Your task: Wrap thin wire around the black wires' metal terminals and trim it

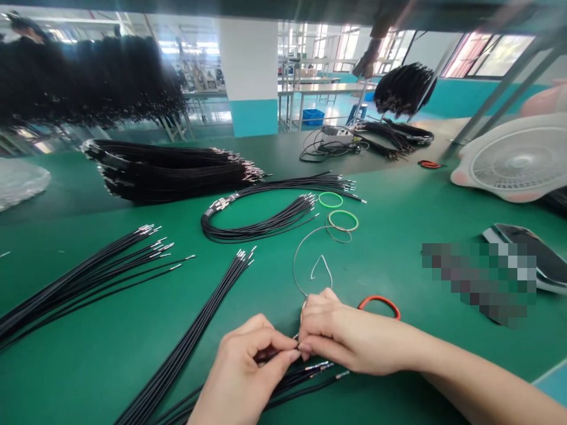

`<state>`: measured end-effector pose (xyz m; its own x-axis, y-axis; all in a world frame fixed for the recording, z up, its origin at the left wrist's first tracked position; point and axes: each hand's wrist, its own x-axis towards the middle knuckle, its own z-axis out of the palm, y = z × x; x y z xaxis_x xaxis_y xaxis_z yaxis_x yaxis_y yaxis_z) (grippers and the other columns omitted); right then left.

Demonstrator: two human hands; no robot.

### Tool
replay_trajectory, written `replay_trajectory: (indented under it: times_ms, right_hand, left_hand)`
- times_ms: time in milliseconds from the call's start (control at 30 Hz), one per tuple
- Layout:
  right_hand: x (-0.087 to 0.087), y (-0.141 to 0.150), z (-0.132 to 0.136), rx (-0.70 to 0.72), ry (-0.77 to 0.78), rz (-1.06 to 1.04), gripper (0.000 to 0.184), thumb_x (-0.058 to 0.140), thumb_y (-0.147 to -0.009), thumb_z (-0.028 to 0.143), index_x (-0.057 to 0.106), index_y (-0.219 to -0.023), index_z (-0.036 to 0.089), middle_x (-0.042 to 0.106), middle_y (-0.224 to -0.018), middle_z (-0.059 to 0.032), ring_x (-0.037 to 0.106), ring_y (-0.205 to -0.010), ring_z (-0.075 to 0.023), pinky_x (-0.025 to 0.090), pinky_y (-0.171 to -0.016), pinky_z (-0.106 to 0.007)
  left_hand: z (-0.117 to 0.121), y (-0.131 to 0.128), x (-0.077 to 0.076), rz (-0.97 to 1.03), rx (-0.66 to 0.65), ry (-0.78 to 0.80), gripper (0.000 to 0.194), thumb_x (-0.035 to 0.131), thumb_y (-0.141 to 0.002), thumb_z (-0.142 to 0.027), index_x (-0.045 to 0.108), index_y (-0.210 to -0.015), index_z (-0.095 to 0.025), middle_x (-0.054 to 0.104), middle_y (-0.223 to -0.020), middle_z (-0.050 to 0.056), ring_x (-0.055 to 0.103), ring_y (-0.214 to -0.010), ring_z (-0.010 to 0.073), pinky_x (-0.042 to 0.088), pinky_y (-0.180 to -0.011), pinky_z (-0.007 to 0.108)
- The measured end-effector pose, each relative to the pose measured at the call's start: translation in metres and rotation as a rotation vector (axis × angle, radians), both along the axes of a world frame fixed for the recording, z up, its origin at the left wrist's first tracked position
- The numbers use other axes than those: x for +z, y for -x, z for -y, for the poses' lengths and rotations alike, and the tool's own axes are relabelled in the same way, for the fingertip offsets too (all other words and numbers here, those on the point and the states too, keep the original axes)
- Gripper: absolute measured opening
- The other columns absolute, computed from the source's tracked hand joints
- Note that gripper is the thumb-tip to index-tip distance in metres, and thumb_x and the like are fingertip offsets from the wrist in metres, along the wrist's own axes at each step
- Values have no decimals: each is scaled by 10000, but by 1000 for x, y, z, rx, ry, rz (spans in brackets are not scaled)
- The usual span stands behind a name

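Observation:
My left hand is closed, thumb and index finger pinching what looks like the end of a black cable, mostly hidden by the fingers. At the same spot the fingertips of my right hand meet it, also in a pinch. A thin grey wire curves from behind my right hand up to a loop. Beneath my hands lie several black cables with metal tips. Left of them rests a straight bundle of black cables. An orange-red ring sits just beyond my right wrist.
Further bundles lie at left and behind, including a bent cable bundle and a thick black stack. Two green rings are mid-table. A white fan, a dark device and a power strip stand around.

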<state>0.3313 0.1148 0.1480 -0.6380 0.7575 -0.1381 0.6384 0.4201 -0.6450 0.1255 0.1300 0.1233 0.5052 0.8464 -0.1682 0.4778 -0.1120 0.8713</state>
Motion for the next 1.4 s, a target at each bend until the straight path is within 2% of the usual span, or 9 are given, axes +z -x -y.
replay_trajectory:
  times_ms: [167,300,467,800,933,1000,1100,1233,1400]
  right_hand:
    - [-7,-4,6,-11,-168,57,226,509,-970,364,638,-975,178,635,-907,-65,484,-892,-210,331,-797,-356]
    - [-9,-15,1,-87,-222,-65,410,662,-832,519,629,-1102,212,645,-932,-39,510,-906,-207,338,-838,-354]
    - [-15,-28,-12,-225,-367,-86,189,525,-970,326,663,-1017,206,667,-938,-54,538,-920,-191,330,-865,-358]
    - [-41,-14,-15,51,-480,33,219,473,-999,284,679,-1052,233,687,-975,-33,531,-956,-172,310,-884,-369]
    - [-51,-10,-19,15,-513,-52,216,456,-1003,259,661,-1024,196,701,-983,-44,567,-953,-165,341,-918,-380]
    - [-54,-9,-20,-73,-506,-163,192,463,-996,246,645,-1023,191,707,-988,-47,593,-942,-157,365,-936,-378]
    - [-55,-7,-19,-293,-422,-323,156,495,-973,252,641,-957,201,716,-934,-36,623,-890,-153,425,-914,-359]
    - [-49,-7,-20,-548,-248,-404,197,516,-948,321,655,-864,209,714,-832,-29,637,-812,-176,491,-793,-337]
    - [-32,-14,-27,-674,-174,-501,234,538,-918,374,661,-850,187,710,-822,-40,644,-775,-175,511,-743,-320]
  left_hand:
    - [0,1,-6,104,87,175,116,702,-769,-325,780,-757,-240,569,-719,-1,512,-645,138,376,-599,261]
    - [-2,4,-6,99,55,224,168,692,-780,-377,780,-803,-236,558,-742,-1,498,-661,145,369,-622,277]
    - [-6,9,1,-97,-156,161,340,529,-896,-395,699,-666,-211,550,-824,6,530,-757,163,384,-707,291]
    - [-8,9,-2,-139,-71,246,144,614,-806,-309,562,-725,-202,590,-778,-10,575,-714,161,437,-665,275]
    - [-19,18,-10,-147,77,-1,179,571,-851,-373,600,-779,-212,619,-805,13,595,-742,190,464,-704,313]
    - [-29,28,-17,-316,289,-291,158,536,-873,-343,625,-847,-215,647,-926,56,595,-875,240,450,-805,373]
    - [-42,43,-24,-648,488,-504,186,534,-868,-350,633,-926,-203,658,-972,105,570,-914,309,447,-765,413]
    - [-47,50,-24,-788,467,-526,175,488,-900,-311,629,-924,-210,673,-912,87,601,-881,289,444,-676,359]
    - [-45,48,-24,-746,491,-520,175,464,-893,-282,627,-894,-219,689,-890,83,621,-856,290,425,-640,354]
